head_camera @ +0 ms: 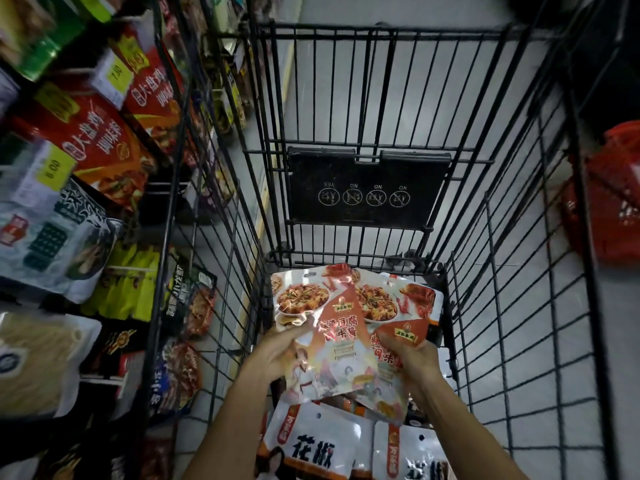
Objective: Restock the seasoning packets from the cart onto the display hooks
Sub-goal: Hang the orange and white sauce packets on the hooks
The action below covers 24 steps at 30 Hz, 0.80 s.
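Seasoning packets (332, 341), orange-red foil printed with plated dishes, held as a fanned bundle above the basket of a black wire cart (519, 306). Left hand (278, 351) grasps the bundle's left edge, fingers curled onto the foil; right hand (412, 355) grasps its right side, thumb across the face of the rearmost packet. The number of packets in the bundle cannot be told. Directly beneath the grip, inside the cart, lie white peppercorn packets (311, 441) with punched hanging holes, partly covered by the bundle and the forearms. Beyond the grip, at the cart's far end, hangs a black child-seat flap (367, 188) bearing four round pictograms. Left of the grip, outside the cart wall, red hanging packets (100, 143) overlap in rows on the display, with yellow price tags (119, 77) in front of them; further packets in grey, yellow and black hang lower down. Right of the grip, well apart and outside the cart, sits a blurred red basket (616, 192).
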Each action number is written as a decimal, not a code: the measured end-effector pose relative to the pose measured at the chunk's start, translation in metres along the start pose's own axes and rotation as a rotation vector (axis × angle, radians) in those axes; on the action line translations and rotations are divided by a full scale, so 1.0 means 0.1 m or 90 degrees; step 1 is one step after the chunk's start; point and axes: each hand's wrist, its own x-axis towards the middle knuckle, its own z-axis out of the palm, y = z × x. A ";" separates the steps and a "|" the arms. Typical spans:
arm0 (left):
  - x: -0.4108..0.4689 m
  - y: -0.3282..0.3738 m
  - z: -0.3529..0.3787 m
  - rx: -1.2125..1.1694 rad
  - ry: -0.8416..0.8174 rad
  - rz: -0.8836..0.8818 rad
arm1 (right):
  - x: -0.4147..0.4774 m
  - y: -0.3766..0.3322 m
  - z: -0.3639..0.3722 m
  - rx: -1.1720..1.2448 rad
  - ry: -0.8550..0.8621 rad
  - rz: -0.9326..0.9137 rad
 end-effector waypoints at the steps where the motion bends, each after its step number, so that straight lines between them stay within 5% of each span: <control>1: -0.08 0.01 -0.01 -0.003 -0.009 0.004 | -0.06 -0.03 -0.03 -0.004 -0.003 -0.011; 12: -1.77 0.10 -0.12 0.000 0.043 0.207 | -1.10 -0.72 -0.32 -0.128 -0.098 -0.149; 24: -4.81 -0.65 -0.52 -0.128 0.224 0.535 | -3.26 -1.45 -0.26 -0.313 -0.503 -0.340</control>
